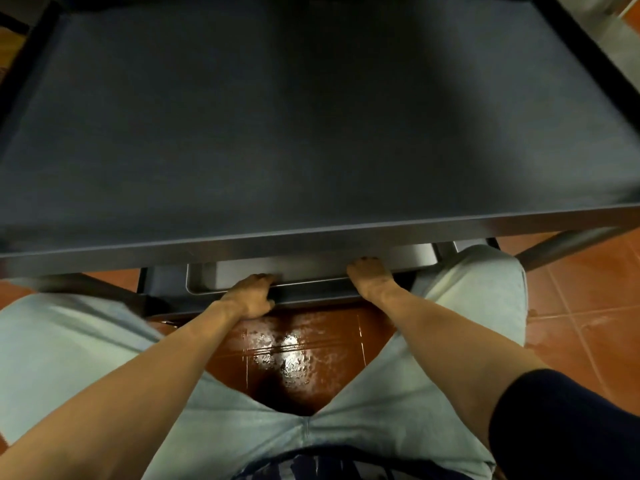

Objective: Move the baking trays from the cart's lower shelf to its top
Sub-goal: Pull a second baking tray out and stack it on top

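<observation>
Because the baking tray sits on the lower shelf under the cart top, both hands reach low: left hand and right hand each clamp its near rim, apart, probably for balance.

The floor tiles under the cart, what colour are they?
Reddish-brown and glossy; the floor tiles show best in the head view.

Setting: working kitchen, most likely commercial; walls and counters out of view.
Floor: glazed red-brown tiles, pale grout, wet-looking sheen under overhead light.
Furniture: grey metal cart, raised rim on top shelf.
Equipment: metal baking tray on lower shelf.
</observation>
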`<state>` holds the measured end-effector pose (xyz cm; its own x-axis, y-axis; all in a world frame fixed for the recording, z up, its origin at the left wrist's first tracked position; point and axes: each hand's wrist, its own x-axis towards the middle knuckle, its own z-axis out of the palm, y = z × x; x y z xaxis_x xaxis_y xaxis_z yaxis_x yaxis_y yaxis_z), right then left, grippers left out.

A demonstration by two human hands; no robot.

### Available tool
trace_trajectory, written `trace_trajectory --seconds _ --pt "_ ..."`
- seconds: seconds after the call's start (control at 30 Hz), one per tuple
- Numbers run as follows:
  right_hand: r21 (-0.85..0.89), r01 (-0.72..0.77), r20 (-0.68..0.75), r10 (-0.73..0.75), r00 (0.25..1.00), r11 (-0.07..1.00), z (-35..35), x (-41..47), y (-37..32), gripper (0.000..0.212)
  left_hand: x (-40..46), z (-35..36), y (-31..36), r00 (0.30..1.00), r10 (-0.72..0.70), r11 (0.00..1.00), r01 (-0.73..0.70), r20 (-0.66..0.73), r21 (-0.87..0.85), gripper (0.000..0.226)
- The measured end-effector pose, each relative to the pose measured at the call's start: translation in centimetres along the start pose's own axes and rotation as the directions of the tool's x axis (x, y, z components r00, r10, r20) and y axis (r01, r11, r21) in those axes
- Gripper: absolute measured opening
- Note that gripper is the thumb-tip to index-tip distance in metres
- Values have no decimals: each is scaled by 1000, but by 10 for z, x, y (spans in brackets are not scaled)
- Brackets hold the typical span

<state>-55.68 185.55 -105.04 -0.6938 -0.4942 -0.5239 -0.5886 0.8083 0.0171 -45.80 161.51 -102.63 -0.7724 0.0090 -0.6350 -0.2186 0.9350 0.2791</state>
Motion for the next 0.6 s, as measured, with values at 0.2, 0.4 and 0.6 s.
trace_trajectory --seconds 0.2,0.4,0.6 --pt "-40 89 -66 -92 994 995 5 -7 11 24 1 9 5 993 27 993 -14 -113 113 56" --pt "-132 177 -213 -202 956 975 1 -24 20 30 6 9 4 973 128 974 -86 -193 210 50" --pt "-76 140 -370 -158 915 987 -16 -44 28 45 -4 -18 3 963 149 948 -74 -225 310 47"
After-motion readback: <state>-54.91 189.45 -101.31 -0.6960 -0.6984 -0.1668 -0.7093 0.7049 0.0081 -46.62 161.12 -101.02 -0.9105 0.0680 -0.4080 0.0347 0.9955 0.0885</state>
